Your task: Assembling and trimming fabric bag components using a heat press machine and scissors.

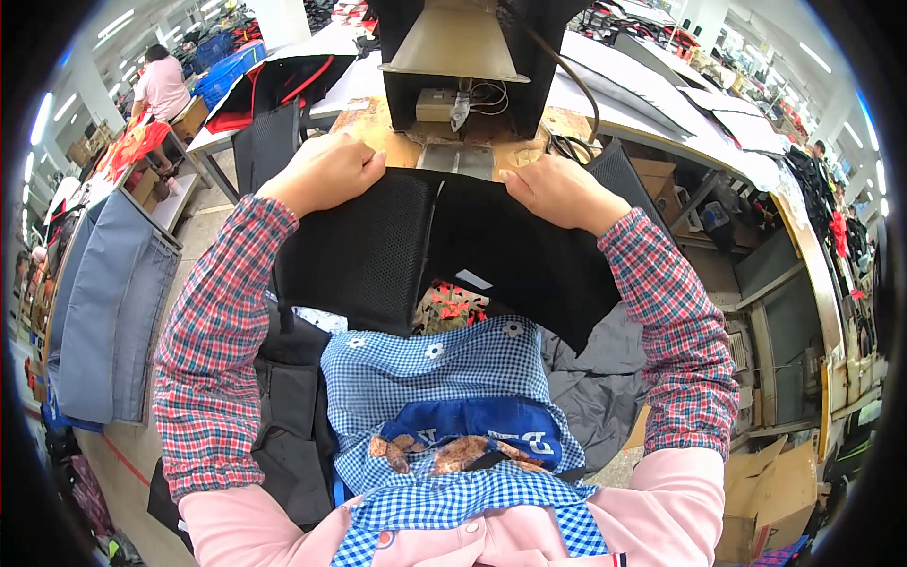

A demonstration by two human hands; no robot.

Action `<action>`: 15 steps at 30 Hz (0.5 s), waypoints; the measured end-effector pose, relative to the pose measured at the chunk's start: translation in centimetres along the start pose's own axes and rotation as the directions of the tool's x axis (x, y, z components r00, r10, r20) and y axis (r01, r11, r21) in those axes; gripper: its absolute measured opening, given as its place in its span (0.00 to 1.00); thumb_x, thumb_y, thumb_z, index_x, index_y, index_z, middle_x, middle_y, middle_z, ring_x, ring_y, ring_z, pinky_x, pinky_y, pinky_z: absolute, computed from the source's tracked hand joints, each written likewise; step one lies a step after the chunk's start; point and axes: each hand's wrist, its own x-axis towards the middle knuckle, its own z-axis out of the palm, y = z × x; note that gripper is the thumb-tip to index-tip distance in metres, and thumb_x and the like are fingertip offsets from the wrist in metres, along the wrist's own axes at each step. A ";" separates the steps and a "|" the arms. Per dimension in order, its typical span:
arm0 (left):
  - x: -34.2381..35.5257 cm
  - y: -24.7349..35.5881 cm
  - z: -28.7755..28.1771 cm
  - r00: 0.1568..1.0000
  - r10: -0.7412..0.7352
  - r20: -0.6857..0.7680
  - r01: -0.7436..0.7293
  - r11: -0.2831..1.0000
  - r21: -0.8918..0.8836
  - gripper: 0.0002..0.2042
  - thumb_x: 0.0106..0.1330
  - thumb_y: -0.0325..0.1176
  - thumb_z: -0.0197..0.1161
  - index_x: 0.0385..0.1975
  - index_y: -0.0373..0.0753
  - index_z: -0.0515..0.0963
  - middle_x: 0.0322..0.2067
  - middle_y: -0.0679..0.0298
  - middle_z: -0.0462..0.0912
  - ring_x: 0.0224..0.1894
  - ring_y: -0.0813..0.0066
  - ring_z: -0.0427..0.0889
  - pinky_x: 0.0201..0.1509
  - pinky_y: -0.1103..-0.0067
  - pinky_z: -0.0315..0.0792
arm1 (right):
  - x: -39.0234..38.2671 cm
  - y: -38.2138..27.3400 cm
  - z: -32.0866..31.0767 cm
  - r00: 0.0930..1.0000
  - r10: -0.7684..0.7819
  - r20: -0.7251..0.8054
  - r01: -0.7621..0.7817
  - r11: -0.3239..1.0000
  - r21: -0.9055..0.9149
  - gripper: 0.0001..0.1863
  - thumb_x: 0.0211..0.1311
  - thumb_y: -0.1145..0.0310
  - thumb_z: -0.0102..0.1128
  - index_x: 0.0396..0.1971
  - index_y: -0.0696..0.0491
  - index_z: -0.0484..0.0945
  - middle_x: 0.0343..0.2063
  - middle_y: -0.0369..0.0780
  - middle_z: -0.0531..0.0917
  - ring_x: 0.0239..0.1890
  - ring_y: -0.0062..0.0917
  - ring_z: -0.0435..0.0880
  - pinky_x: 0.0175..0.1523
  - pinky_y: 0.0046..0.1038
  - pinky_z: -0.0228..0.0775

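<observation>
Garment or bag factory floor: a machine point(460, 57) on a work surface point(378, 128), stacked cut fabric panels point(652, 80), blue crates point(227, 71), another seated worker point(161, 85), rows of ceiling strip lights point(113, 24).

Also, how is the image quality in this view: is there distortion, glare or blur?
Head view: strong fisheye, the table edge bends and the corners are black; ceiling lights glare; both hands, left hand and right hand, and the black fabric panel look sharp.
</observation>
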 end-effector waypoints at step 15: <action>8.4 -4.3 4.5 0.985 -0.013 0.171 0.046 0.981 -0.189 0.22 0.67 0.42 0.51 0.29 0.26 0.81 0.26 0.45 0.83 0.30 0.54 0.83 0.44 0.68 0.75 | 7.0 5.8 -0.4 0.964 -0.074 0.256 0.070 0.997 0.025 0.15 0.67 0.63 0.45 0.35 0.59 0.77 0.35 0.53 0.81 0.42 0.48 0.80 0.50 0.41 0.72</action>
